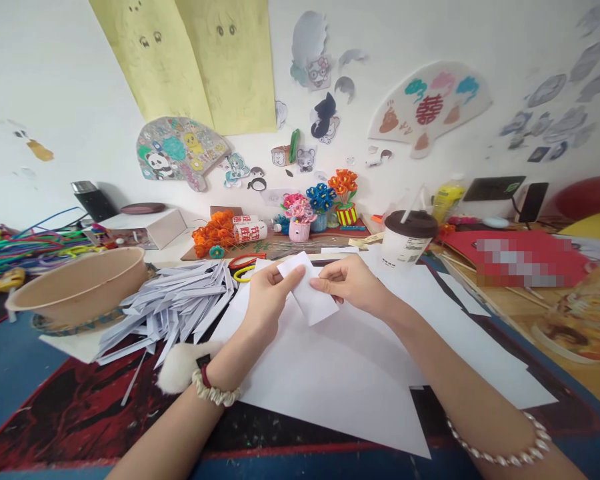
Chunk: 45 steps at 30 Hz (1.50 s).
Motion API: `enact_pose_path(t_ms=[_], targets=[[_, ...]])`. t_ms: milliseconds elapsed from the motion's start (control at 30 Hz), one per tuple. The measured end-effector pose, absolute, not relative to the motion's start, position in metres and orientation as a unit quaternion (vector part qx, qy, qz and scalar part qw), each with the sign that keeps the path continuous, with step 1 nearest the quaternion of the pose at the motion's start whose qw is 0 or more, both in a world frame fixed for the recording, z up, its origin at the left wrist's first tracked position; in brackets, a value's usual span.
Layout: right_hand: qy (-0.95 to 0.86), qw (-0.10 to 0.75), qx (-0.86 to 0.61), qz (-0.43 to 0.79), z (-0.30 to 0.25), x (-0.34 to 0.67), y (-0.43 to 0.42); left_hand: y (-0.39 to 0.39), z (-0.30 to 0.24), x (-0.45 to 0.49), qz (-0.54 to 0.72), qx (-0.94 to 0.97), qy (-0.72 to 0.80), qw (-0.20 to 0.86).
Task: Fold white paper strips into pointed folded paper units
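Observation:
A small folded piece of white paper (311, 303) is held up between both hands above the desk. My left hand (275, 290) grips its left edge, the thumb lying across the front. At the upper right edge, my right hand (347, 283) pinches the paper between thumb and fingers. Beneath them lie large white sheets (340, 373), spread over a dark red and black mat (80, 413). To the left of my left hand rises a heap of folded white paper strips (175, 307).
A tan bowl (80, 280) stands at the left. Behind my hands are yellow-handled scissors (243, 272), small pots of handmade flowers (300, 220) and a lidded paper cup (407, 240) with a straw. At the right lies a red packet (460, 257).

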State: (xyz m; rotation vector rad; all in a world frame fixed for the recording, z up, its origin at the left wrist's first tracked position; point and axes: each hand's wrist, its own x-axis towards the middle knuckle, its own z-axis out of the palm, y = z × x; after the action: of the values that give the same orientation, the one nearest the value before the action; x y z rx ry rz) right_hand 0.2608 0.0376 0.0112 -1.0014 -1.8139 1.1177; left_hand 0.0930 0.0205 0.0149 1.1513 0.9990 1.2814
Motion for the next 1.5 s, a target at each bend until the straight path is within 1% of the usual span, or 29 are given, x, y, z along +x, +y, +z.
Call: enact_pose_path(t_ms=[200,400,500,667,833,967,1033,1133,1333,1433,1500], targets=[[-0.682,0.446,-0.407,0.413,0.016,0.261,0.035,0.020,0.015,0.093,0.449,0.557,0.450,0.534],[-0.679,0.474,-0.415,0.377,0.014,0.261,0.037,0.021,0.013,0.092,0.456,0.571,0.453,0.511],[-0.676,0.487,-0.412,0.370,0.012,0.261,0.038,0.022,0.012,0.091,0.444,0.582,0.453,0.510],[-0.673,0.499,-0.400,0.372,0.010,0.260,0.039,0.024,0.011,0.091,0.468,0.591,0.453,0.476],[-0.639,0.536,-0.412,0.366,0.009,0.259,0.039,0.024,0.011,0.091,0.408,0.604,0.437,0.528],[-0.634,0.550,-0.421,0.345,0.008,0.259,0.039,0.024,0.009,0.091,0.434,0.602,0.440,0.505],[-0.630,0.558,-0.422,0.336,0.007,0.258,0.040,0.024,0.009,0.090,0.430,0.607,0.432,0.510],[-0.629,0.563,-0.427,0.324,0.007,0.258,0.039,0.024,0.009,0.089,0.419,0.623,0.427,0.504],[-0.630,0.558,-0.430,0.328,0.008,0.255,0.037,0.028,0.009,0.087,0.405,0.657,0.447,0.452],[-0.642,0.532,-0.418,0.361,0.007,0.254,0.038,0.030,0.006,0.085,0.436,0.664,0.455,0.403],[-0.648,0.514,-0.410,0.383,0.006,0.252,0.038,0.031,0.005,0.084,0.460,0.648,0.465,0.391]])
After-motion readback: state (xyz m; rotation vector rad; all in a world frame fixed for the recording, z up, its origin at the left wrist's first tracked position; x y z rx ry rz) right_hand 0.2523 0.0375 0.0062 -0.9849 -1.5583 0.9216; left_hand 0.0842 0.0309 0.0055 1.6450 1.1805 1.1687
